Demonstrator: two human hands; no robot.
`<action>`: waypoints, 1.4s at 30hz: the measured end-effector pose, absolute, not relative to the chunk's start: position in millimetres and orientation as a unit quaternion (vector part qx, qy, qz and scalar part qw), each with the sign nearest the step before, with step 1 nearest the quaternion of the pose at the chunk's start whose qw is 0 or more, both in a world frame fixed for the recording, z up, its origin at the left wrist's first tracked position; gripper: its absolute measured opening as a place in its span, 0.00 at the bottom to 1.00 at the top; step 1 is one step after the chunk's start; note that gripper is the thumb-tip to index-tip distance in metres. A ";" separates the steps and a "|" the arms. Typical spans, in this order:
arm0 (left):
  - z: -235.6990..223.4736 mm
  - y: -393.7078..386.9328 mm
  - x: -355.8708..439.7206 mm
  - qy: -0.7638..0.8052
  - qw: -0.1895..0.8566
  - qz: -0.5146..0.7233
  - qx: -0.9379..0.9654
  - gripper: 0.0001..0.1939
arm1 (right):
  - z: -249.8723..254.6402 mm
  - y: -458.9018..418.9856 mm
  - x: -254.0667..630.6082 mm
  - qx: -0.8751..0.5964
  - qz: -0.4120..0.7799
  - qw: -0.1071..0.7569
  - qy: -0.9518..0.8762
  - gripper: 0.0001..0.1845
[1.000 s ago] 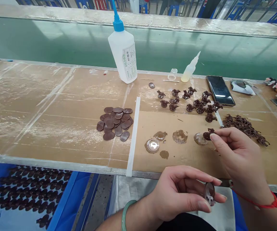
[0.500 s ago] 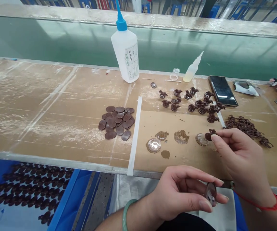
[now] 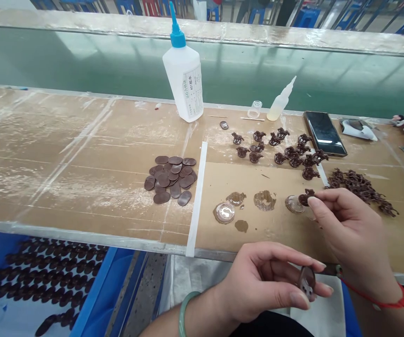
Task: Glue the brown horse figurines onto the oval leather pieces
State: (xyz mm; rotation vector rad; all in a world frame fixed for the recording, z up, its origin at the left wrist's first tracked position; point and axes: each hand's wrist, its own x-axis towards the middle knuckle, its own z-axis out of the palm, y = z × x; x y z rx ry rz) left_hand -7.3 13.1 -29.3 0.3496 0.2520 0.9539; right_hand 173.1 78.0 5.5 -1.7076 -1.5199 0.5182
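Between the thumb and fingers of my left hand (image 3: 268, 281) is a brown oval base (image 3: 306, 281) with small holes, tipped on edge in front of the table. My right hand (image 3: 351, 224) pinches a small dark brown figurine (image 3: 306, 196), partly hidden by the fingertips. It sits at the edge of a shallow round clear dish (image 3: 294, 204); whether it touches the dish I cannot tell. A second clear dish (image 3: 224, 213) lies to the left among wet-looking patches. Beyond my right hand is a heap of brown figure pieces (image 3: 359, 189). Several brown horse-like figurines (image 3: 295, 152) stand farther back.
A pile of brown oval bases (image 3: 172, 178) lies left of a white tape strip (image 3: 197, 201). Behind stand a large glue bottle (image 3: 184, 84) with a blue nozzle and a small dropper bottle (image 3: 279, 103). A phone (image 3: 324, 133) lies right; a blue tray (image 3: 95, 285) holds rows of brown pieces lower left.
Both hands stay nearly still, with the same oval base and figurine in them. At the lower left, another brown oval piece has come into view in the blue tray.
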 end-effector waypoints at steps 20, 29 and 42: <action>-28.9 12.8 -3.9 0.102 0.852 0.482 0.175 0.19 | -0.9 74.8 176.8 -0.656 0.193 0.400 -0.611 0.12; -28.4 14.6 -5.2 0.100 0.845 0.495 0.177 0.19 | 5.3 72.8 175.3 -0.667 0.189 0.427 -0.580 0.13; -32.6 11.8 -2.9 0.109 0.853 0.488 0.151 0.20 | 12.7 74.4 168.6 -0.700 0.180 0.379 -0.578 0.15</action>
